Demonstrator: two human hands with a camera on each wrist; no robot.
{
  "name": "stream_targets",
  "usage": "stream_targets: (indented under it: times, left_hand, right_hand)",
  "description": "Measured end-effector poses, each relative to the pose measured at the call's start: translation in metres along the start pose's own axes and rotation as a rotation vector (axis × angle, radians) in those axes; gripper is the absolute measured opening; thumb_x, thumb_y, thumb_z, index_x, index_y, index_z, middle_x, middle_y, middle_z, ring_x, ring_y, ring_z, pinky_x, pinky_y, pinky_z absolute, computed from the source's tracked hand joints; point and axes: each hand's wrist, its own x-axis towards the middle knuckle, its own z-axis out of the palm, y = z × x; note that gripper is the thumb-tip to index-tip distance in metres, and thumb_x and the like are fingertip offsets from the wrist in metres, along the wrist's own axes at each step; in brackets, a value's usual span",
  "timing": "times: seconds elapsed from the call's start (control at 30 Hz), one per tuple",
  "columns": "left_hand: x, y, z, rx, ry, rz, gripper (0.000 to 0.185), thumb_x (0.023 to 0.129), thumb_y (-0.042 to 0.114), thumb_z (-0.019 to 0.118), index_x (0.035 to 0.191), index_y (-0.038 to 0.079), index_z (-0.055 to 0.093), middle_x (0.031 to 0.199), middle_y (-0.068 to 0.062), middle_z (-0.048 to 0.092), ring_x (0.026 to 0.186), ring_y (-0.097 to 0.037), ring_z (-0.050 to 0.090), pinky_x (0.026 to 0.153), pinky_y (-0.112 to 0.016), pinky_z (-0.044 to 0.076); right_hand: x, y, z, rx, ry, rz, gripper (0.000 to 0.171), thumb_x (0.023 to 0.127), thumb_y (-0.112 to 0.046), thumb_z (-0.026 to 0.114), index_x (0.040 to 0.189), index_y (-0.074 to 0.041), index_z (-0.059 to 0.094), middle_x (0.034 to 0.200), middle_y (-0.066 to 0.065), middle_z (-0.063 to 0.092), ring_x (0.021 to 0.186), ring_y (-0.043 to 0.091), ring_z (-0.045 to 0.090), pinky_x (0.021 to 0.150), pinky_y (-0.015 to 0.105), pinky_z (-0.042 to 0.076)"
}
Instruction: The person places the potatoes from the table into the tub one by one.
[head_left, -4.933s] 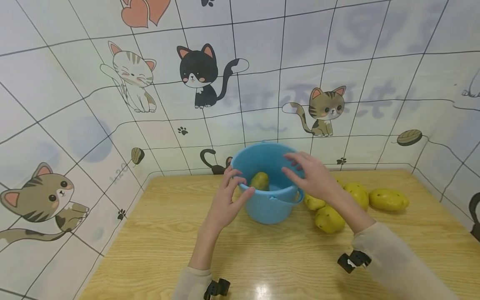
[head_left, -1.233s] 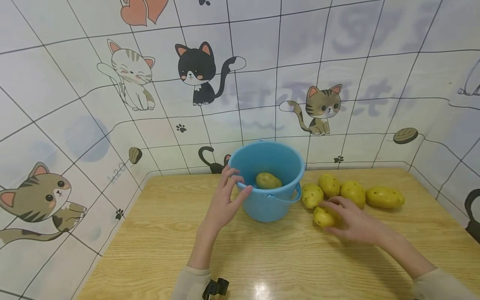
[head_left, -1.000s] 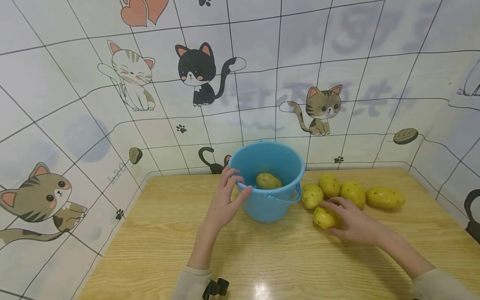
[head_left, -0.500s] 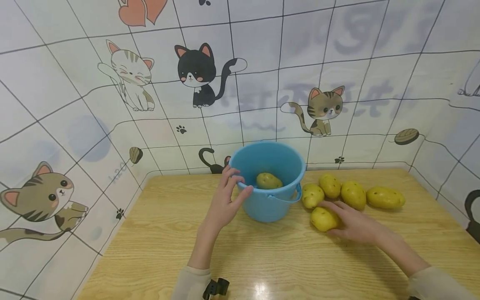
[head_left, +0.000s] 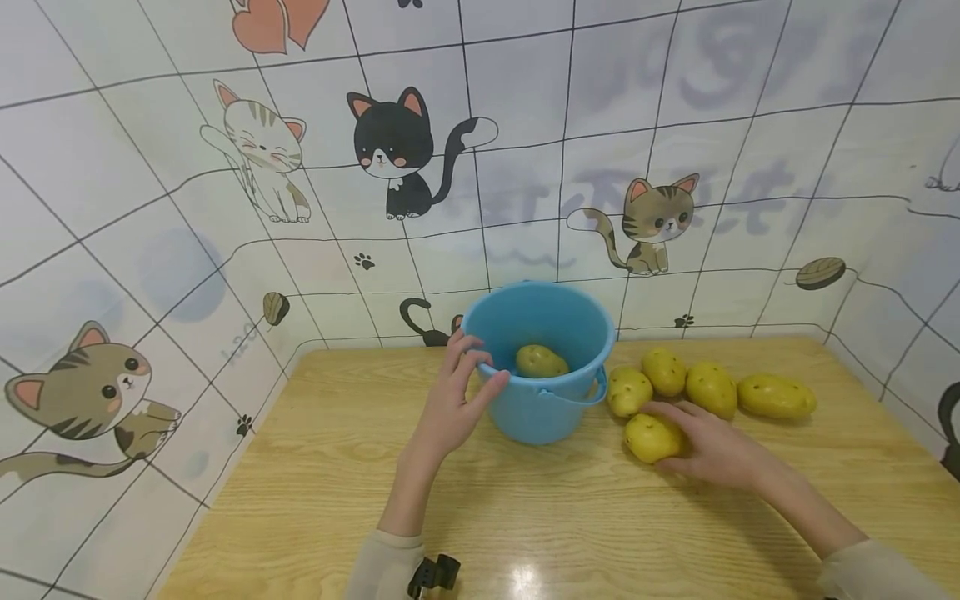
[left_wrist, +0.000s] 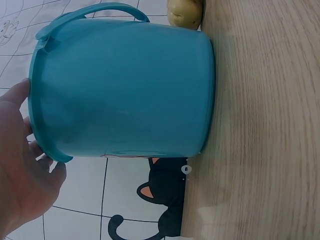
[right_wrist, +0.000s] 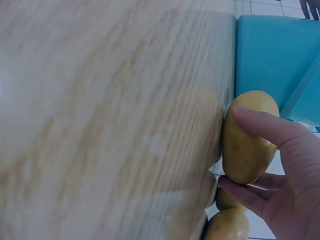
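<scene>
On the wooden worktop (head_left: 525,517), your right hand (head_left: 712,450) has its fingers (right_wrist: 260,125) curled round the potato (head_left: 651,437), right of the bucket (head_left: 540,400); your left hand (head_left: 450,400) grips its rim.

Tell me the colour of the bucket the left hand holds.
The bucket is light blue, clearest in the head view.

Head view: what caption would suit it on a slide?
Left hand grips the blue bucket rim while right hand holds a potato on the wooden table.
</scene>
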Motion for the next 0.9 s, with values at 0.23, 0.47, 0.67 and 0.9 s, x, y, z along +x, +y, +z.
stream_targets:
  times: [0.23, 0.47, 0.67, 0.9]
  left_hand:
    - [0.001, 0.0, 0.001, 0.014, 0.006, 0.0, 0.022, 0.101, 0.034, 0.062, 0.109, 0.013, 0.057, 0.142, -0.01, 0.044, 0.154, -0.025, 0.011, 0.112, -0.064, 0.03]
    - [0.002, 0.0, 0.002, 0.02, 0.007, 0.014, 0.022, 0.101, 0.033, 0.062, 0.108, 0.013, 0.057, 0.141, -0.011, 0.044, 0.154, -0.028, 0.012, 0.113, -0.063, 0.029]
    - [0.001, -0.001, 0.002, 0.017, 0.004, 0.021, 0.023, 0.101, 0.034, 0.061, 0.108, 0.013, 0.057, 0.14, -0.004, 0.044, 0.154, -0.031, 0.012, 0.114, -0.062, 0.028]
    - [-0.001, -0.001, 0.0, 0.005, -0.009, 0.009, 0.023, 0.101, 0.035, 0.061, 0.108, 0.014, 0.056, 0.141, -0.003, 0.043, 0.154, -0.024, 0.01, 0.113, -0.062, 0.029]
  right_hand:
    - [0.001, -0.001, -0.004, 0.009, 0.051, 0.005, 0.078, 0.077, -0.033, 0.089, 0.141, -0.008, 0.053, 0.127, 0.025, 0.058, 0.114, 0.043, 0.059, 0.091, 0.063, 0.05]
    - [0.003, -0.002, -0.012, 0.039, 0.098, 0.014, 0.077, 0.078, -0.029, 0.088, 0.142, -0.008, 0.052, 0.133, 0.028, 0.055, 0.117, 0.049, 0.056, 0.092, 0.069, 0.046]
    - [0.003, -0.005, -0.018, 0.037, 0.148, 0.023, 0.077, 0.08, -0.036, 0.087, 0.143, -0.011, 0.05, 0.132, 0.027, 0.057, 0.116, 0.049, 0.056, 0.087, 0.071, 0.046]
    - [0.005, -0.012, -0.021, 0.025, 0.22, -0.024, 0.076, 0.081, -0.032, 0.087, 0.143, -0.007, 0.05, 0.134, 0.024, 0.058, 0.111, 0.042, 0.06, 0.081, 0.057, 0.053]
